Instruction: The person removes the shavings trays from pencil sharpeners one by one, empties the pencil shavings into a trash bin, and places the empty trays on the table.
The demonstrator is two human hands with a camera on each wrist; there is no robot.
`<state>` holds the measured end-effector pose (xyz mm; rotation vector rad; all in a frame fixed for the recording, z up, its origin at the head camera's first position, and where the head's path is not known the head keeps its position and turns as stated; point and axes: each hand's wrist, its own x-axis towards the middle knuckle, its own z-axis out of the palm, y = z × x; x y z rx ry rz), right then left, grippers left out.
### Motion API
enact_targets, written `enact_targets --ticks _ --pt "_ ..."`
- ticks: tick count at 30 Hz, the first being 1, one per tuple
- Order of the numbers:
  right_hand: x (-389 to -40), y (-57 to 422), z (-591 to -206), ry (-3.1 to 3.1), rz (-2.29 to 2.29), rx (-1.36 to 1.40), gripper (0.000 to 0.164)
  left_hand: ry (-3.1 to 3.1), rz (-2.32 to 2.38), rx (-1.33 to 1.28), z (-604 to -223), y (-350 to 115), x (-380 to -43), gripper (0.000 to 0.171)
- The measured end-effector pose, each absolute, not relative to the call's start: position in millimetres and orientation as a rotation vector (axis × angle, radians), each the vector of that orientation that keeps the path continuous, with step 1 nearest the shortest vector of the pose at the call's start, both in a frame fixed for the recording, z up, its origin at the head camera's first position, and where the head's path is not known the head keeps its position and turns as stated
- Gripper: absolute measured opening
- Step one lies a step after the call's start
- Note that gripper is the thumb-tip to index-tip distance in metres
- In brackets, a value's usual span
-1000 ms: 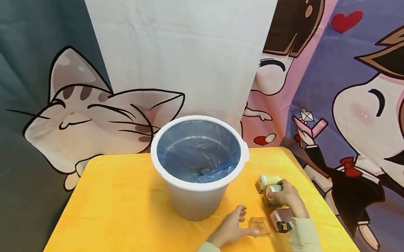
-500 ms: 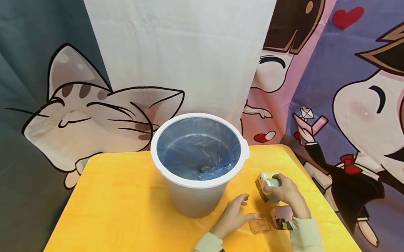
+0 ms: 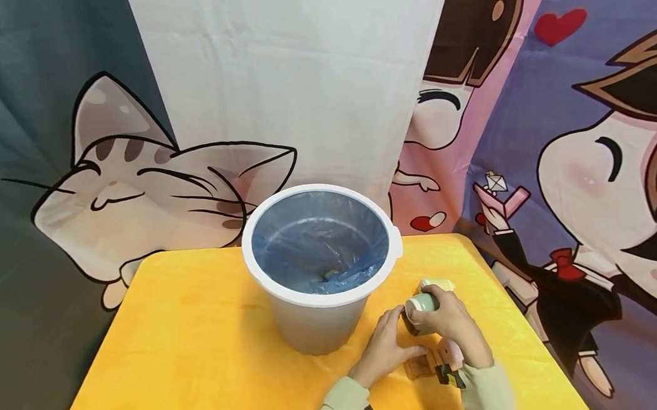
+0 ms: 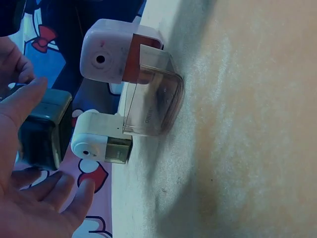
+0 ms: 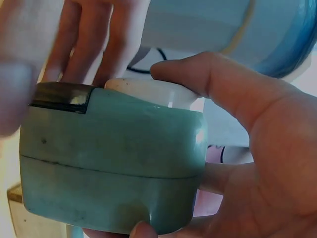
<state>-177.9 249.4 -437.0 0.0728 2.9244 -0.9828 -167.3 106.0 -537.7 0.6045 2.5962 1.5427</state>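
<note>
In the head view my right hand (image 3: 454, 323) grips a green pencil sharpener (image 3: 423, 302) and holds it off the table, tilted. The right wrist view shows its green body (image 5: 114, 148), its white end and a dark see-through shavings drawer (image 5: 62, 96). My left hand (image 3: 384, 349) is spread close to the sharpener's left end, thumb and fingers apart; whether it touches is hard to tell. Below the hands, a clear shavings drawer (image 3: 420, 367) lies on the table beside a pink pencil sharpener (image 3: 450, 352). A pale yellow pencil sharpener (image 3: 445, 284) stands behind, partly hidden.
A white bin (image 3: 319, 325) with a blue liner (image 3: 303, 250) stands left of the hands, small scraps inside it. Yellow cloth covers the table (image 3: 190, 351). A cartoon-printed curtain (image 3: 321, 92) hangs behind.
The right hand has lifted the green pencil sharpener from beside the yellow one and brought it left. The left hand has moved slightly right and forward, close to the sharpener.
</note>
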Motion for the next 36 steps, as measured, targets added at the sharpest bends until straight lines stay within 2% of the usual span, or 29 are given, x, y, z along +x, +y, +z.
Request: enact_targets --ticks 8,17,36 --pt "-171 236 -435 2.914 -1.049 0.009 0.038 2.672 1.724 0.647 -539 102 -167 0.066" --pt "-168 231 -437 2.911 -0.951 0.067 0.055 2.652 1.845 0.704 -544 98 -166 0.056" --pt "-174 228 -444 2.873 -0.998 0.139 0.048 2.716 1.812 0.702 -550 92 -165 0.047"
